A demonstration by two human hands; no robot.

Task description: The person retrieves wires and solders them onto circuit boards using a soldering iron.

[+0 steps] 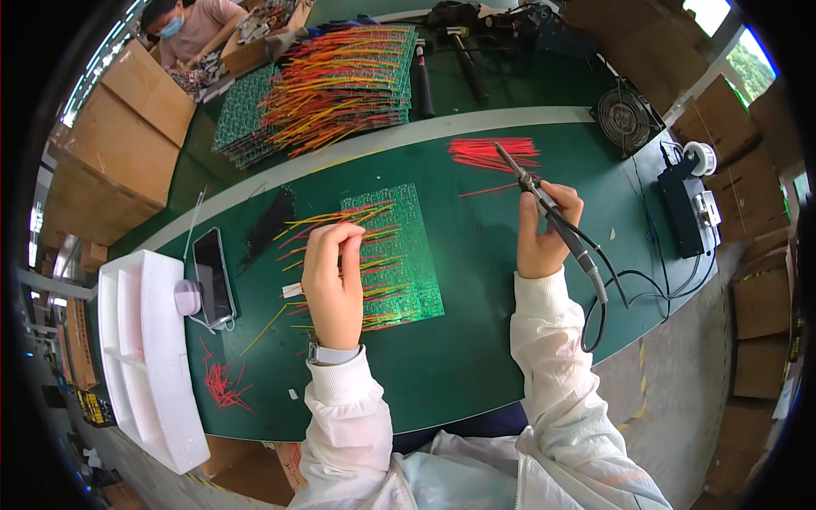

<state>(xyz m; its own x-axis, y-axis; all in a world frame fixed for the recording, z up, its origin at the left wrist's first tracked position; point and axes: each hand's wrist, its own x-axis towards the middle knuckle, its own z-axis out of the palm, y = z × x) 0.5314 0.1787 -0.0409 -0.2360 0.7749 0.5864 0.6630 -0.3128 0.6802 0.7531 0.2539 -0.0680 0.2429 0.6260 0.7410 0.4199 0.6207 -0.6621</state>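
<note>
My left hand (333, 276) is over the left part of a green circuit board panel (421, 272), thumb and fingertips pinched together. Whatever they grip, if anything, is too small to make out. Red and yellow wires (382, 263) stick out leftward from the panel in rows, partly hidden by that hand. In my right hand (542, 242) is a soldering iron (571, 238), its tip pointing up and left across a bundle of red wires (489, 153). One single red wire (486, 191) reaches toward the right fingers; whether they touch it, I cannot tell.
Wired boards (340, 85) are stacked at the back, near two hammers (464, 64). A fan (626, 117) and soldering station (680, 204) stand right, the iron's cable looping nearby. Left are a phone (214, 276), white foam tray (161, 365) and loose red wires (223, 387). Another person (200, 34) sits beyond.
</note>
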